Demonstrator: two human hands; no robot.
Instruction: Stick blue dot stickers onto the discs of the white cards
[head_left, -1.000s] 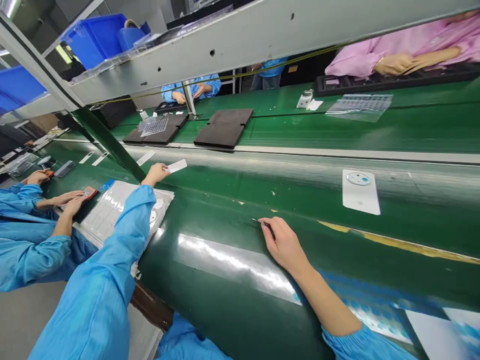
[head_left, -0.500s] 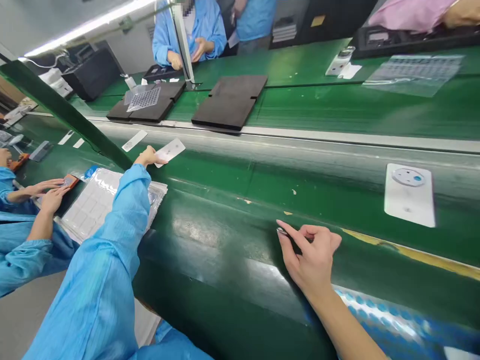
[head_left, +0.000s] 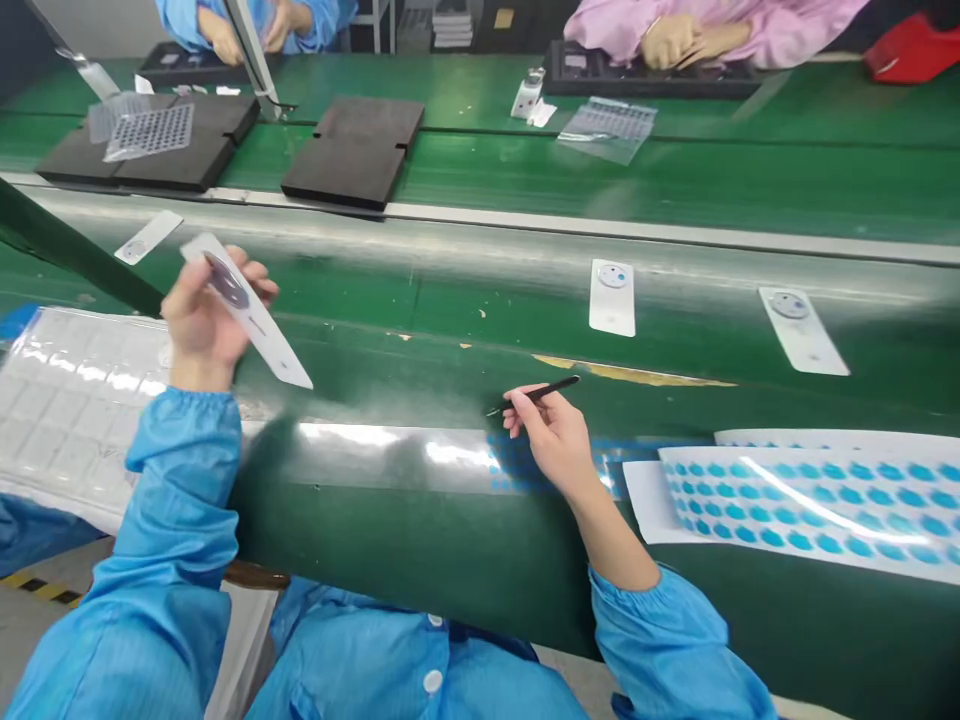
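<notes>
My left hand point(head_left: 201, 318) is raised above the green conveyor belt point(head_left: 480, 310) and grips a white phone back cover point(head_left: 251, 315) with a round camera ring, tilted down to the right. My right hand point(head_left: 551, 432) rests at the belt's near edge, pinching thin black tweezers point(head_left: 541, 392) that point left. Sheets of small blue round stickers point(head_left: 810, 495) lie just right of that hand. Two more white covers, one point(head_left: 612, 297) in the middle and one point(head_left: 802, 330) farther right, lie on the belt.
A clear blister tray point(head_left: 67, 400) lies at the left under my left arm. Black foam pads point(head_left: 352, 150) and a gridded plastic sheet point(head_left: 146, 130) sit on the far belt. Another white cover point(head_left: 148, 237) lies far left. Other people's hands point(head_left: 679, 40) work at a black tray across the line.
My left hand lifted the white cover off the belt and drew it toward me. My right hand turned and now shows the tweezers. The view swung right, revealing the sticker sheets.
</notes>
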